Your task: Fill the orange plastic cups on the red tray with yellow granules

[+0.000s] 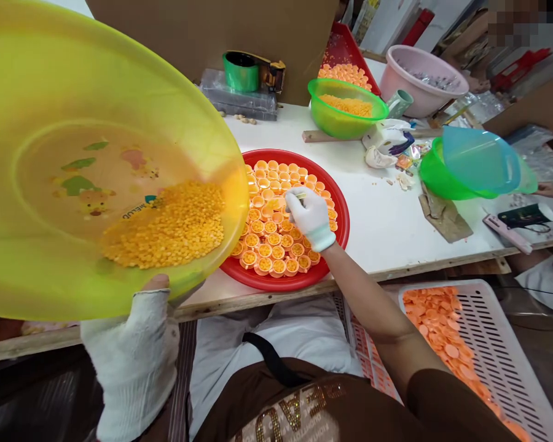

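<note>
**Loaded in the near rows, seemingly bare at the far side**

Packed mouth-up in the round red tray (343, 245) on the tabletop (387, 227): orange cups (270, 227). Filled with yellow pieces (179, 227) across the near and middle rows; apparently without any along the far edge. Perhaps past the halfway mark, as a judgement, with the far rows left. Unclear about the exact border, partly hidden under the right hand (309, 215).

Gloved on that right side and hanging over the cups, with fingers curled inward; something small and yellowish near the tips, but impossible to tell about any grip. Gripped at the rim by the gloved left hand (131, 356), thumb on top and other fingers hidden: the yellow basin (120, 80), tilted, with plenty of pieces pooled low inside.

Counted: one yellow basin; one round red tray; dozens of cups, too crowded for an exact figure; yellow pieces beyond counting. Farther off: two green bowls (336, 126), only one visibly holding yellow pieces; one pink bucket (403, 83); one green tape roll (241, 75). Below the tabletop, at right: one white crate (502, 350) with uncountable orange discs (447, 347).
</note>
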Demonstrator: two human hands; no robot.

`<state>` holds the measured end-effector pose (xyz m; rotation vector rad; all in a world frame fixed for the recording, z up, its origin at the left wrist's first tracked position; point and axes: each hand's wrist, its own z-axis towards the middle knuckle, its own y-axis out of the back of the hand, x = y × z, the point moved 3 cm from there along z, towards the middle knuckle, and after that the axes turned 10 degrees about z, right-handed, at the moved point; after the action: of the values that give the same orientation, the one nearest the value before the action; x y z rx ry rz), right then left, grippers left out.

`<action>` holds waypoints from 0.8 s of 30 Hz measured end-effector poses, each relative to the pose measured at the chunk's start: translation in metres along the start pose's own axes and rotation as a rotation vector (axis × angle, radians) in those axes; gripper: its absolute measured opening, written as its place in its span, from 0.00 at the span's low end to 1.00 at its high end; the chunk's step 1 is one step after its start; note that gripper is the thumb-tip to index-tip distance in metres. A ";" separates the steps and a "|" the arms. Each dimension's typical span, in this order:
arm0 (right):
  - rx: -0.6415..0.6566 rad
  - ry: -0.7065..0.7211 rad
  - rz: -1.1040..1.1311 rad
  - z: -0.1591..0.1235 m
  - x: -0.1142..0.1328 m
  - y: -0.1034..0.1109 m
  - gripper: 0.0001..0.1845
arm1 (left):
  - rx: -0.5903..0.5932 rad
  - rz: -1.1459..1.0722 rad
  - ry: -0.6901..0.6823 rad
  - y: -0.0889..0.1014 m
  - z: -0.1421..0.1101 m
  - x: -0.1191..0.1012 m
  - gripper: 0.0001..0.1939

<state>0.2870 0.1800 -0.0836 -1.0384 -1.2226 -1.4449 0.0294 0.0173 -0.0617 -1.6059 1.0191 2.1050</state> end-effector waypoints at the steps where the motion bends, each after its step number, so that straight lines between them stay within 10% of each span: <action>1: 0.013 0.073 -0.061 -0.001 -0.001 -0.002 0.11 | 0.006 0.009 -0.011 0.000 0.000 -0.001 0.30; 4: 0.016 0.182 -0.142 -0.005 0.001 -0.004 0.11 | 0.010 -0.007 0.004 0.001 -0.001 -0.004 0.29; 15: 0.130 -0.028 0.059 -0.013 0.040 -0.028 0.08 | 0.149 -0.111 0.095 -0.028 -0.018 -0.003 0.20; 24: 0.171 -0.355 0.419 -0.015 0.025 -0.036 0.09 | 0.199 -0.098 0.120 -0.026 -0.020 -0.007 0.21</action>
<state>0.2464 0.1639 -0.0687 -1.3727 -1.2539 -0.8430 0.0623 0.0236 -0.0665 -1.6621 1.1249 1.8015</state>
